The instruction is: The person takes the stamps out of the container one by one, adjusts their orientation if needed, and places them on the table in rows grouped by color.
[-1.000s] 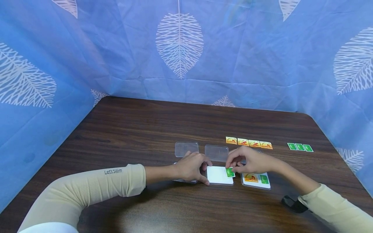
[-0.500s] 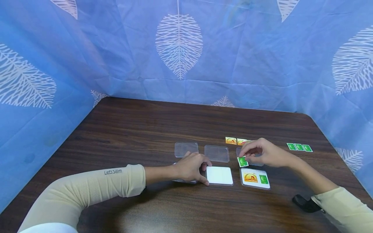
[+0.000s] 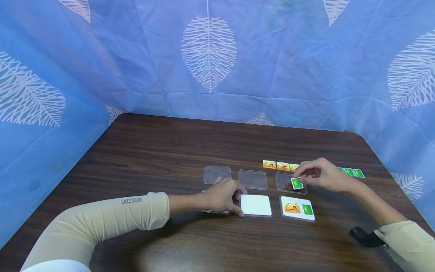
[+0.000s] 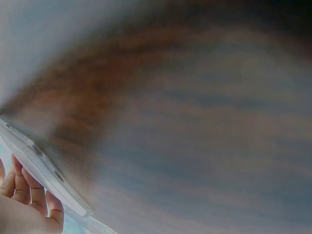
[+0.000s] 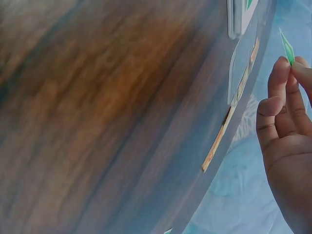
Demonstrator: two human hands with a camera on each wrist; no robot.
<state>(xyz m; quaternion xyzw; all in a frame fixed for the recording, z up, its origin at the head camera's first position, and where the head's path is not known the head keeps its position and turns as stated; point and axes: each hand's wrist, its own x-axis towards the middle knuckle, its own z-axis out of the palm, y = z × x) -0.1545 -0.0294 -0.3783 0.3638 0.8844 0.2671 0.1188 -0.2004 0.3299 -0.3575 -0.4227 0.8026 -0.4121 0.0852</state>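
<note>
My right hand (image 3: pixel 324 175) pinches a small green card (image 3: pixel 297 184) between thumb and fingertips, over the clear lid (image 3: pixel 283 182) at the back right. The card's green edge also shows above the fingertips in the right wrist view. My left hand (image 3: pixel 221 194) holds the left edge of a flat clear case with a white insert (image 3: pixel 256 206), index finger near its far corner and thumb at its near corner. To the right lies another white-insert case (image 3: pixel 287 215) bearing one orange picture card (image 3: pixel 292 207) and one green card (image 3: pixel 307 209).
Two more clear lids lie behind the cases, a left lid (image 3: pixel 216 174) and a middle lid (image 3: pixel 253 179). A further case (image 3: pixel 215 211) is mostly hidden under my left hand. Orange cards (image 3: pixel 269 164) form a row behind; green cards (image 3: pixel 349 172) lie right, partly covered by my right hand.
My right hand has carried the green card from the middle case's right edge rightward and away, to over the right lid. My left hand has stayed in place.
</note>
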